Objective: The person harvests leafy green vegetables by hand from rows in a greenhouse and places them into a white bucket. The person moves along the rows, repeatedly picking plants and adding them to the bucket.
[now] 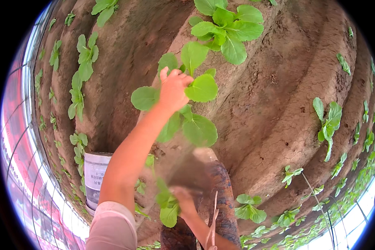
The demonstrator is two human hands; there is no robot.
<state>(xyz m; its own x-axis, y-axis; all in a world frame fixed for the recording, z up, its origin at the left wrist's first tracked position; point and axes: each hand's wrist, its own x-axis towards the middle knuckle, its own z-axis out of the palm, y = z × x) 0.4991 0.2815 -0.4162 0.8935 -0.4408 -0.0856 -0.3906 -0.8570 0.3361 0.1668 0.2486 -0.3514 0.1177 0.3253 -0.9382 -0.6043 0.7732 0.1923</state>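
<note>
My left hand (175, 89) reaches into a young leafy green plant (201, 129), probably a cabbage kind, on a raised soil bed. Its fingertips are among the leaf stalks, and the leaves hide whether they close on anything. Lower down, my right hand (185, 200) is blurred in front of my legs. At its fingers is a small leafy green plant (169, 211), which it seems to hold; the grip itself is smeared by motion. Just beyond my left hand grows a fuller leafy plant (234, 29) on the same bed.
A white plastic bucket (93, 187) with a printed label stands left of my left forearm. My patterned trouser leg (222, 193) is close by my right hand. Soil ridges (284, 140) with rows of seedlings (329, 122) run along both sides. Wire fencing (28, 125) edges the left.
</note>
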